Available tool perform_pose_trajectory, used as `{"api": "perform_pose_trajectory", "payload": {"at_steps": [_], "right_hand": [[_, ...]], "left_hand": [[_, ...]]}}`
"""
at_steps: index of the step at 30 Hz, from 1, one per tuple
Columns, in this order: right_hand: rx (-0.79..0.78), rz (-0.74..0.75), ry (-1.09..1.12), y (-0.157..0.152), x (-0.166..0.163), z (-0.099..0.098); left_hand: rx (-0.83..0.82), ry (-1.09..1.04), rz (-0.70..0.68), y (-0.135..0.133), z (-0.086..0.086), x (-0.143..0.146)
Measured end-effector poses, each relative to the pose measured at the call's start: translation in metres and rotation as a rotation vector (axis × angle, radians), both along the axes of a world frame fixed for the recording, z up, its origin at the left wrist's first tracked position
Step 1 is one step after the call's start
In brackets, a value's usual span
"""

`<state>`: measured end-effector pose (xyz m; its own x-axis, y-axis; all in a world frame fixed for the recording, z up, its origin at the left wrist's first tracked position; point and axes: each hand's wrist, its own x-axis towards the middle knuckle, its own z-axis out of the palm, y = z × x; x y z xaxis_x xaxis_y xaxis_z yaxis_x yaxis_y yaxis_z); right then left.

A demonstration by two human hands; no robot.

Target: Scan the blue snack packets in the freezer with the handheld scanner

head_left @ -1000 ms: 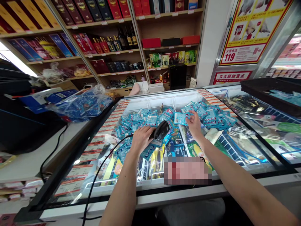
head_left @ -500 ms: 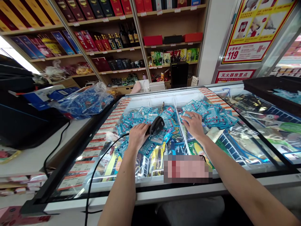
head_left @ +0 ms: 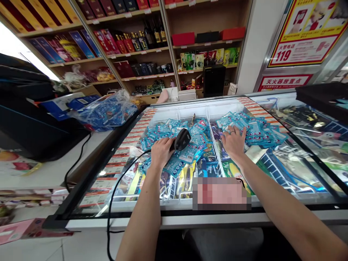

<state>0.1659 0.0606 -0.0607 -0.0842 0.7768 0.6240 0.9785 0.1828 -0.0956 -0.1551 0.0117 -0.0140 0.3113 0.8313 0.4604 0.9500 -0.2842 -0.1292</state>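
Observation:
My left hand [head_left: 162, 151] is wrapped round the handle of a black barcode scanner [head_left: 182, 140], its head tilted over blue packets. Those flat blue packets [head_left: 187, 153] lie scattered in a loose spread on the glass top of a chest freezer [head_left: 206, 219]. On the right, my right hand [head_left: 234, 141] lies with fingers spread at the near left edge of a second pile of blue packets [head_left: 258, 127]. Its fingertips reach the pile; no packet shows gripped in them. The scanner's black cable [head_left: 116, 188] runs from my left hand down over the freezer's front edge.
A blurred-out phone-like object [head_left: 221, 194] lies at the front edge. A clear bag of blue packages [head_left: 107, 112] sits on the left counter beside black equipment [head_left: 27, 119]. A dark tray [head_left: 320, 99] stands right. Shelves [head_left: 141, 52] of boxes and bottles line the back.
The view has shifted a little. My right hand has moved slightly, its fingers now spread wider over the right pile. My left hand keeps holding the scanner in much the same place.

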Motion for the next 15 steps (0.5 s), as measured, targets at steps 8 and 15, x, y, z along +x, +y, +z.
{"api": "perform_pose_trajectory", "payload": {"at_steps": [8,15], "right_hand": [[-0.083,0.546,-0.128,0.008,-0.032,0.016],[-0.173,0.599,-0.01,0.01,-0.037,0.004]], "left_hand": [[-0.002,0.01,0.011,0.002,-0.002,-0.007],[-0.007,0.036,-0.002,0.003,-0.005,-0.007]]}}
